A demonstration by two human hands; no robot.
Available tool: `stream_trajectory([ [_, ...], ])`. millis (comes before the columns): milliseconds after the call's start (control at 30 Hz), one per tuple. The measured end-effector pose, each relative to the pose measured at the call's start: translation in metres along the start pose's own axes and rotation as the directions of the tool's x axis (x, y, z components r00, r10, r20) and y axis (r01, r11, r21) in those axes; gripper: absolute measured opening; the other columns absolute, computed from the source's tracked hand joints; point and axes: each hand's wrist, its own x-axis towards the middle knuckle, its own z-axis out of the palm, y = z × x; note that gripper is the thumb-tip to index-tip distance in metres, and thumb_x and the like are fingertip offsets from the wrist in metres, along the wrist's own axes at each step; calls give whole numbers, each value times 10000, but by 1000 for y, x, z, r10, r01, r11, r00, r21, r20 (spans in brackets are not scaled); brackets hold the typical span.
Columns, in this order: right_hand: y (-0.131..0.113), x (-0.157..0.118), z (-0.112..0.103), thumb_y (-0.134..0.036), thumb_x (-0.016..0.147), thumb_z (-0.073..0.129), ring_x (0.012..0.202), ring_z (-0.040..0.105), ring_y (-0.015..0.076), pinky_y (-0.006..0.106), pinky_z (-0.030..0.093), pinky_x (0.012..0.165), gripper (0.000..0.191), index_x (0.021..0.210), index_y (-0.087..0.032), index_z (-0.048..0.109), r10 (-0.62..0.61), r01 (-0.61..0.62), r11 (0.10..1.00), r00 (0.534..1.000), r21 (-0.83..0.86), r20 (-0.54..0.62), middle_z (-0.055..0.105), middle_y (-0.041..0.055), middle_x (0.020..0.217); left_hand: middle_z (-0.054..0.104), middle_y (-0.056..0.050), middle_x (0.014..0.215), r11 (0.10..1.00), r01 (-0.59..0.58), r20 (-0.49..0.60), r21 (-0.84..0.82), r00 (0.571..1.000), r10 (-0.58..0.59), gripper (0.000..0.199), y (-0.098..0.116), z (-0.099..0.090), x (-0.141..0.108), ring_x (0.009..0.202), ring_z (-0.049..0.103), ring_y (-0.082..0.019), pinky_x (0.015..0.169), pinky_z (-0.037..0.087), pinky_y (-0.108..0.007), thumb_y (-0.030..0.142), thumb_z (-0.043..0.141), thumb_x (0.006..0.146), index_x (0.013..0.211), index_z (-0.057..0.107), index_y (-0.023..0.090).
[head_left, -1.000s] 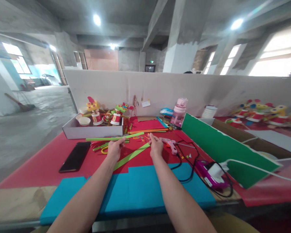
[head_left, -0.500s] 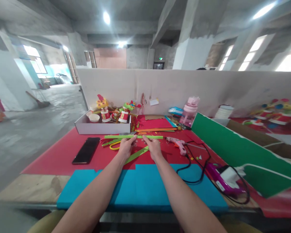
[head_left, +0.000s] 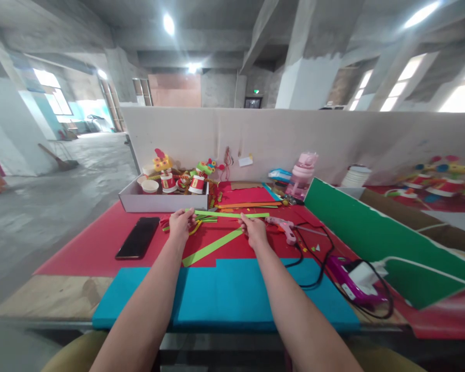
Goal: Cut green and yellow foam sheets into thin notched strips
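Note:
A narrow light-green paper strip (head_left: pixel 217 214) is stretched level between my two hands, above the red table covering. My left hand (head_left: pixel 182 223) pinches it near its left end. Farther along, my right hand (head_left: pixel 252 227) grips it between thumb and fingers, and its right end sticks out past them. Below lies a wider green strip (head_left: pixel 211 248), slanting toward my right hand. Yellow-handled scissors (head_left: pixel 196 227) and more thin strips are partly hidden beside my left hand. The pink glue gun (head_left: pixel 282 226) rests just right of my right hand.
A black phone (head_left: pixel 138 237) lies at left. Behind it, a white box (head_left: pixel 165 203) holds paper-cup figures. A green board (head_left: pixel 372 243) and a purple power strip (head_left: pixel 356 284) with cables stand at right. Blue sheets (head_left: pixel 225 294) cover the front edge.
My hands have moved apart. The left hand slid left to near the strip's left end, and the right hand shifted slightly right. More of the lower wide strip and the strip between my hands shows.

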Motion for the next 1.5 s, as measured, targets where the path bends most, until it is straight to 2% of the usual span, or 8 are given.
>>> stream_trajectory([
  [267,-7,-3,-2,-521,772,651,296,354,28,132,247,263,440,579,-141,546,43,-37,997,994,61,-98,531,-21,422,589,6,516,947,46,-93,317,995,-17,188,2,-4,3,404,514,-109,460,453,-249,220,667,698,763,500,160],
  [433,-8,-4,-3,-547,835,541,296,244,32,150,181,288,451,579,-185,452,-89,101,991,988,91,-128,331,-94,372,614,7,623,532,-307,54,789,897,438,270,13,-8,5,584,579,-150,596,439,-261,254,663,699,946,589,177],
  [567,-3,-4,0,-465,892,429,324,284,60,169,217,323,313,736,-202,494,-228,230,973,968,1,-102,379,-92,440,664,-32,698,396,-633,685,665,728,13,217,7,2,-12,665,593,-165,621,420,-248,386,632,736,722,671,173],
  [633,0,-6,2,-411,896,397,353,337,68,180,268,356,251,840,-206,530,-314,309,947,948,-85,-55,477,-70,527,673,-42,753,316,-728,791,608,588,-169,290,-1,10,-23,676,582,-176,600,402,-249,450,694,664,751,687,173],
  [767,3,-8,5,-345,868,417,592,542,110,242,441,576,260,970,-195,602,-496,495,819,865,-290,75,644,41,896,663,-67,792,75,-840,830,538,511,-224,171,-14,21,-40,767,566,-203,647,389,-259,312,693,650,730,675,163],
  [1300,-2,-9,-3,-385,862,431,854,587,209,309,446,745,307,903,-164,640,-646,540,690,759,-482,-75,674,98,925,666,-96,838,-48,-713,711,699,701,-65,178,-15,22,-44,826,623,-238,669,422,-289,105,519,669,792,621,183],
  [1400,-5,-8,-3,-382,866,440,894,581,196,312,455,781,279,975,-176,592,-666,526,713,714,-463,-214,647,103,985,629,-34,728,186,-565,549,804,825,135,165,-10,19,-34,718,622,-200,632,431,-276,121,518,686,829,546,199],
  [1500,-3,-8,2,-406,878,456,738,612,168,300,494,715,241,877,-189,561,-412,364,901,889,-235,-200,654,69,836,588,28,651,647,-381,409,660,905,116,191,-7,21,-31,504,570,-145,533,442,-265,172,517,720,896,454,214],
])
